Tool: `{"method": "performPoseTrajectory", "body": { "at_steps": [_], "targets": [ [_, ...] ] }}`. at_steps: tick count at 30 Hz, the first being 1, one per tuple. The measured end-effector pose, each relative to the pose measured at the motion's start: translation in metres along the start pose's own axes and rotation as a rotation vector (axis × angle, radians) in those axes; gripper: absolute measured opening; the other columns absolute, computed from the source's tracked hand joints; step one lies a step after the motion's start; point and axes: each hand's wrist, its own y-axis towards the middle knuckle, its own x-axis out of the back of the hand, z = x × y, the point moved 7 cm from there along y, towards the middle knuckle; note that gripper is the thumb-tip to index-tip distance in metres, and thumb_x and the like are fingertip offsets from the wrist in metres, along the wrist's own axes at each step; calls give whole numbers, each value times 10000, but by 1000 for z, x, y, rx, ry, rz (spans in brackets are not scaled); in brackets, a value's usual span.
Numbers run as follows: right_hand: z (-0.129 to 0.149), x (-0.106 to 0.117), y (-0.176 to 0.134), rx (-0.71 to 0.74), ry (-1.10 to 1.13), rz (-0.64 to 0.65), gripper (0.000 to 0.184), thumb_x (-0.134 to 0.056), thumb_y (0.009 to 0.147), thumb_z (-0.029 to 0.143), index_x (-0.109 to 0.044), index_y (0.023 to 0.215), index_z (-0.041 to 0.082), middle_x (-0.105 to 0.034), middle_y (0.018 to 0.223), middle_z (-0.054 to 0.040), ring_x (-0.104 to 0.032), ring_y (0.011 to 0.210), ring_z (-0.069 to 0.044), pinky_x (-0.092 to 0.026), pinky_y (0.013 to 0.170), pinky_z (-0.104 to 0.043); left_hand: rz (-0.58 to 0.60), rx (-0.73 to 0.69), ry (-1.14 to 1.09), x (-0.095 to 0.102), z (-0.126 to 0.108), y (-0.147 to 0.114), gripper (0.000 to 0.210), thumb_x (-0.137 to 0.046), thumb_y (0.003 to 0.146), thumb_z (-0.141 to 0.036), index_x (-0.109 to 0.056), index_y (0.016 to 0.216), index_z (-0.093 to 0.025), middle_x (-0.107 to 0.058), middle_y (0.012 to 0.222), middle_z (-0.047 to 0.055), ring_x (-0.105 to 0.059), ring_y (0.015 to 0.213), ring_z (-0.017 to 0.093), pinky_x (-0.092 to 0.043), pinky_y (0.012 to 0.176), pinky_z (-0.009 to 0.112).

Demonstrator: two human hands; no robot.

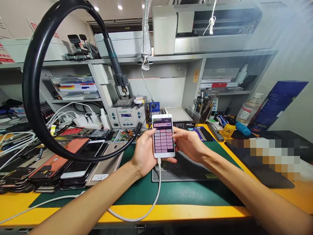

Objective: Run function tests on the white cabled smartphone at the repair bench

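Observation:
A white smartphone is held upright above the work mat, its screen lit with a grid of pinkish buttons. My left hand wraps the phone's left side, the thumb on its edge and fingers reaching behind it. At the right edge, my right hand grips the phone with its bent fingers; part of them is hidden behind it. A white cable is plugged into the phone's bottom end and loops down over the table's front edge. Beneath the hands lies a dark perforated pad on the green mat.
Stacked phones and phone parts cover the left side. A thick black hose arches in front of the hot-air station. On the right stand a yellow bottle, a clear bottle and a dark flat mat.

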Motion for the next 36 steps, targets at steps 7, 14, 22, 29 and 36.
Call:
{"method": "performPoseTrajectory", "body": {
  "at_steps": [7, 14, 22, 29, 36],
  "targets": [
    [3, 1, -1, 51, -140, -33, 414, -589, 619, 193, -684, 1021, 232, -698, 1016, -29, -527, 775, -183, -364, 616, -291, -34, -18, 46, 5, 2, 1, 413, -489, 822, -195, -698, 1162, -87, -733, 1110, 188, -718, 951, 315, -632, 773, 515],
    [3, 2, 0, 125, -262, -8, 261, -655, 750, 184, -672, 1009, 215, -675, 894, 1, -555, 748, -153, -382, 628, -282, 71, -42, -16, -4, -2, -1, 503, -394, 886, -282, -663, 1274, -109, -736, 1091, 168, -713, 955, 310, -620, 804, 535],
    [3, 0, 0, 96, -211, -84, 258, -726, 768, 260, -669, 1014, 207, -709, 934, -20, -613, 780, -178, -466, 706, -322, 79, -19, -5, -7, 1, -3, 600, -334, 1020, -537, -691, 1249, -112, -725, 1118, 201, -726, 925, 331, -627, 755, 534],
    [2, -1, -1, 100, -226, -76, 268, -754, 786, 302, -684, 1030, 215, -700, 918, -1, -595, 762, -161, -450, 694, -309, 63, -28, -14, -8, 0, -4, 597, -325, 1032, -536, -705, 1225, -119, -726, 1099, 183, -721, 930, 329, -628, 738, 538],
    [9, 17, 4, 160, -338, -140, 435, -529, 934, 597, -677, 1101, 224, -715, 1064, -92, -644, 923, -267, -499, 764, -410, 57, 9, -5, -8, 4, -4, 678, -296, 1010, -628, -725, 1150, -122, -705, 1091, 195, -691, 913, 324, -616, 722, 506]
  ]
}}
